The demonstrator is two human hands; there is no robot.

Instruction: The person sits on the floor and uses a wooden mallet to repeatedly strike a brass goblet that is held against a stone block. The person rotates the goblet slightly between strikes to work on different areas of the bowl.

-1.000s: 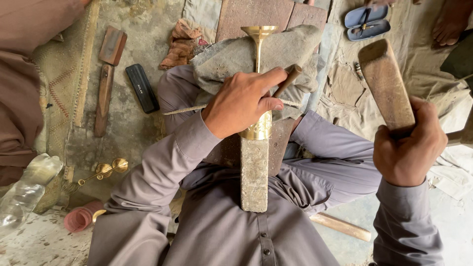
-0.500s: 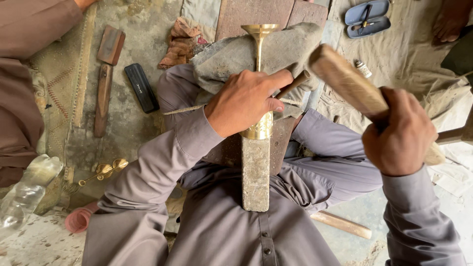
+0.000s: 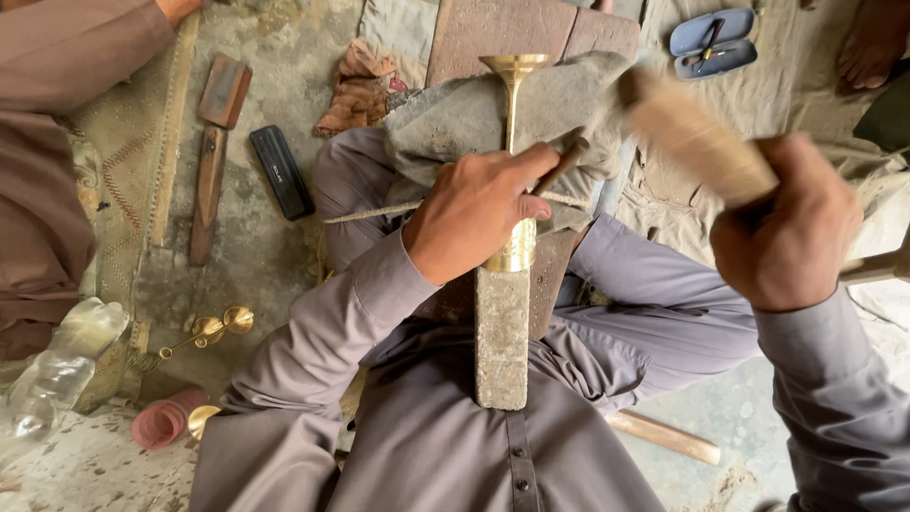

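Observation:
A brass stemmed piece with a flared top lies along a grey stone block over my lap. My left hand grips the brass stem where it meets the block, and a thin dark tool pokes out between its fingers. My right hand is shut on a wooden mallet, whose blurred head hangs just right of the thin tool. A grey cloth lies under the brass piece.
A dark wooden tool and a black bar lie on the ground at left. Small brass pieces and a plastic bottle sit lower left. Another person's sleeve is upper left. A blue case lies upper right.
My right hand has swung the mallet down and leftward toward the thin tool in my left hand. My left hand and the brass piece stay in place.

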